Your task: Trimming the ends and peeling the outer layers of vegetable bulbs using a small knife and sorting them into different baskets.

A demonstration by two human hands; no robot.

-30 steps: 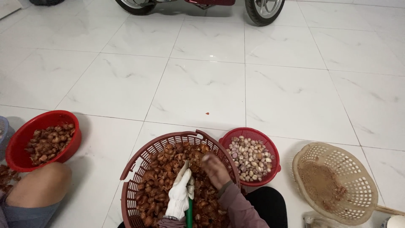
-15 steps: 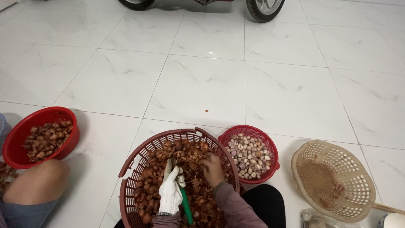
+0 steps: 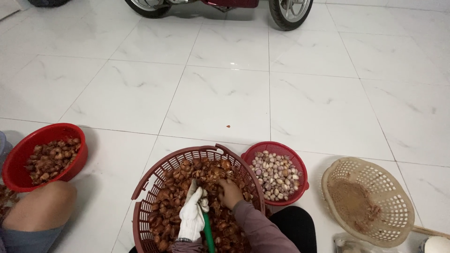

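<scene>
Far left of the floor: a bare knee (image 3: 40, 206), cut off by the frame, beside a red bowl (image 3: 18, 157) of brown, unpeeled shallots. Centre, at the bottom edge: a dark red slotted basket (image 3: 140, 206) heaped with brown shallots (image 3: 171, 204). Gloved left hand (image 3: 193, 214) rested in the heap, fingers closed around a green-handled tool (image 3: 207, 236), blade hidden. Bare right hand (image 3: 229, 193) was curled, probably pinching a shallot; grip unclear. Next right, a small red basket (image 3: 300, 164) held peeled bulbs (image 3: 274, 173). Far right, a tan basket (image 3: 393, 187) held brown skins.
</scene>
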